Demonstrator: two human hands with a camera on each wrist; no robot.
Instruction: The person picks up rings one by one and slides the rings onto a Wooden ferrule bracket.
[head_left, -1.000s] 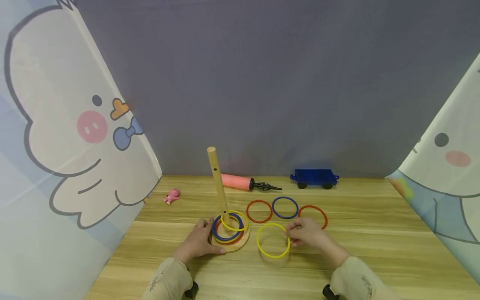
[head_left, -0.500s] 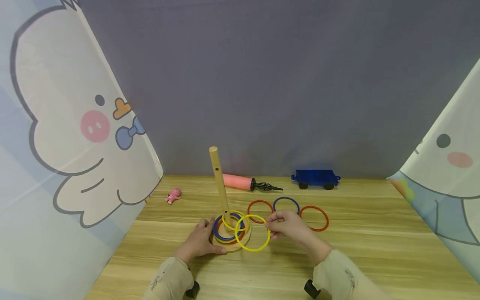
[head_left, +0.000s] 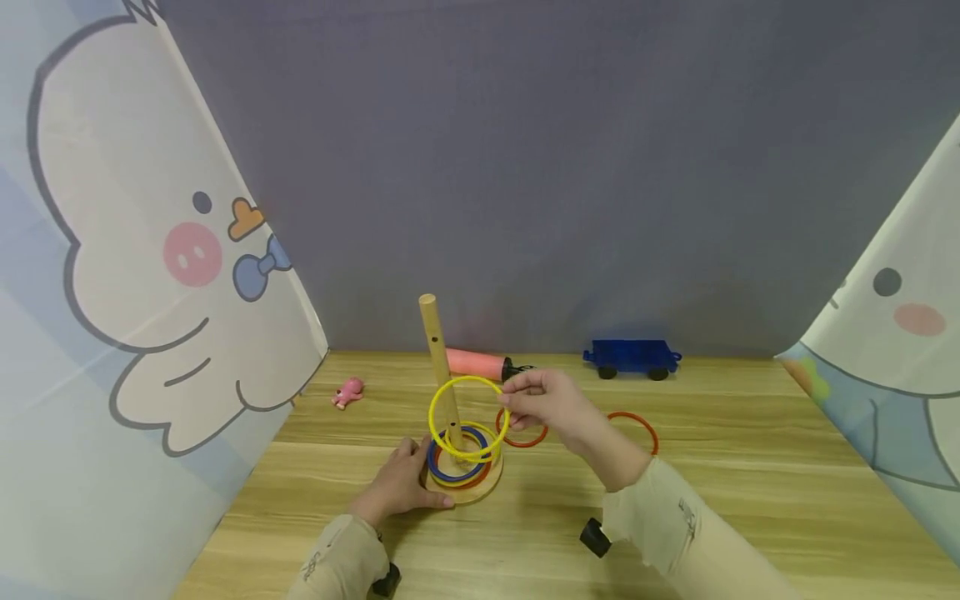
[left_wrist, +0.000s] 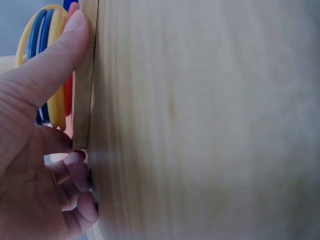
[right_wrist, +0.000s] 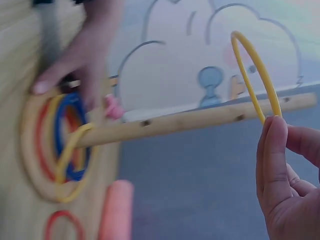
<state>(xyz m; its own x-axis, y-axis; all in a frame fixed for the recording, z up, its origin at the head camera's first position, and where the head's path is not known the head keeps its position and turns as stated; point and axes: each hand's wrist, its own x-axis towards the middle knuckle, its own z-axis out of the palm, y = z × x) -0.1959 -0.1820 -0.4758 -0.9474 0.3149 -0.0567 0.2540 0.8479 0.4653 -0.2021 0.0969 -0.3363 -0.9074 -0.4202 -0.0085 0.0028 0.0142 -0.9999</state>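
My right hand (head_left: 551, 408) pinches a yellow ring (right_wrist: 265, 75) between thumb and fingertips. It is raised off the table, and in the head view it overlaps the wooden post (head_left: 432, 329) of a ring-toss stand. My left hand (head_left: 401, 483) grips the edge of the stand's round base (head_left: 480, 493), its thumb along the near side and fingers curled at the left. Round the foot of the post lie blue, red and yellow rings; the top yellow ring (right_wrist: 62, 165) leans on the others at a tilt.
Right of the stand a red ring (head_left: 527, 444) lies partly behind my right hand, with another red ring (head_left: 652, 433) farther right. Along the back are a pink balloon pump (head_left: 476, 364) and a blue toy wagon (head_left: 632, 355). A small pink figure (head_left: 348, 392) lies at left.
My right hand has carried the yellow ring left and up, from over the table to in front of the post. It now hides the loose blue ring. My left hand stays on the base.
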